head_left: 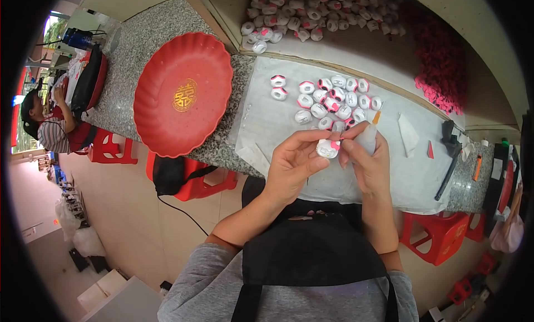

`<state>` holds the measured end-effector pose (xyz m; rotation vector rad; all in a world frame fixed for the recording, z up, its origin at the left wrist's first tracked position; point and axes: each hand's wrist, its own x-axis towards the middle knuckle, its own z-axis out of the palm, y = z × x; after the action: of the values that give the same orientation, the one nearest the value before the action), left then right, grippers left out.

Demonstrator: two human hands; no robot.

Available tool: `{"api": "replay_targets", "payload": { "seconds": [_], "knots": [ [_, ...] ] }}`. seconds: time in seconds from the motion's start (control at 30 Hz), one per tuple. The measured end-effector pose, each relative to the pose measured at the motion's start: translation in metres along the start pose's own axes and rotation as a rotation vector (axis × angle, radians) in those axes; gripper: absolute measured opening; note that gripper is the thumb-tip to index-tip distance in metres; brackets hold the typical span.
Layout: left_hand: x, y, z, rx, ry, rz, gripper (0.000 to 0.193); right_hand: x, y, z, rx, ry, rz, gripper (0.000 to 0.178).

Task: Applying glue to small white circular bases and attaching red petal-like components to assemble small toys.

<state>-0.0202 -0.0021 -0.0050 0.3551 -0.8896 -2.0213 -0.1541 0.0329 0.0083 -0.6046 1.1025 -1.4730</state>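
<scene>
My left hand [292,169] pinches a small white cat-head piece with a pink bow [326,149] between thumb and fingers, above the covered worktop. My right hand [370,169] is closed around a translucent squeeze bottle [366,138], its orange tip pointing up and away. The right thumb and fingertips meet at the bow side of the cat-head piece; whether they pinch something small there is hidden. Just beyond both hands lies a group of white pieces with pink and black parts [332,103], several showing open hollows.
A big red scalloped tray [161,99] stands at left on the granite counter. On the shelf behind are a heap of white pieces [311,13] and a pile of pink parts [439,72]. White paper scraps [408,134] and a black tool [446,174] lie at right. Another person [50,119] sits far left.
</scene>
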Motion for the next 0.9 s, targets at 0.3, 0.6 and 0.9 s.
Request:
{"api": "replay_targets", "payload": {
  "seconds": [0.3,0.6,0.9],
  "knots": [
    [-0.006,0.002,0.006,0.081,0.086,0.007,0.036,-0.005,-0.003,-0.006,-0.03,0.003,0.032,0.007],
    [-0.005,0.003,0.003,0.427,0.037,0.137,0.031,-0.023,-0.016,0.002,-0.06,-0.043,0.02,0.01],
    [-0.004,0.007,0.005,0.611,-0.06,0.164,0.03,-0.02,-0.011,-0.004,-0.034,-0.048,0.015,0.01]
  ]
}}
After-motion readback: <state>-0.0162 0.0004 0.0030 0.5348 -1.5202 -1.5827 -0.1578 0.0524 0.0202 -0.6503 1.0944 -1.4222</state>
